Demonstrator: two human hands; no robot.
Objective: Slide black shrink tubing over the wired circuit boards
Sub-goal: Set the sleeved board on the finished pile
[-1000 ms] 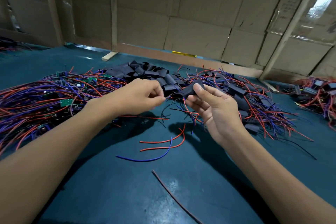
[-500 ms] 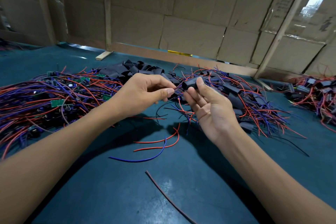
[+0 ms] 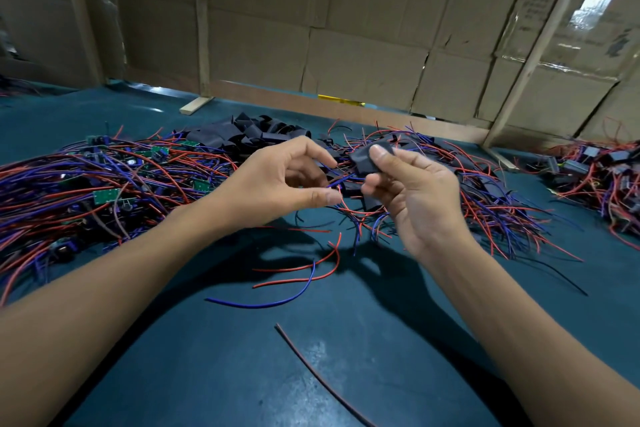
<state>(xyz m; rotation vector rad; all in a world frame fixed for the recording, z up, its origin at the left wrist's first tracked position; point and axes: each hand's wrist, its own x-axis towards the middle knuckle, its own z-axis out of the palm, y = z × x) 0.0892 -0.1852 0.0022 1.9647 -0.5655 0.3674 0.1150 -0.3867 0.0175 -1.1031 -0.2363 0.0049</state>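
head view: right hand [image 3: 420, 198] pinches black shrink tube [image 3: 363, 159] mid-frame; left hand [image 3: 277, 184] loose, gripping nothing; bare circuit boards [image 3: 107, 196] heaped left, many unsleeved.

I'm looking at a makeshift assembly workshop, more back room than factory floor. The walls are flattened cardboard sheets [image 3: 363, 55] taped onto bare wooden battens [image 3: 201, 17]. A teal work table [image 3: 242, 374] carries heaps of red and blue wired circuit boards [image 3: 104, 184], a mound of cut black shrink tubing [image 3: 249, 132], and a further pile of sleeved pieces [image 3: 595, 170] at the right.
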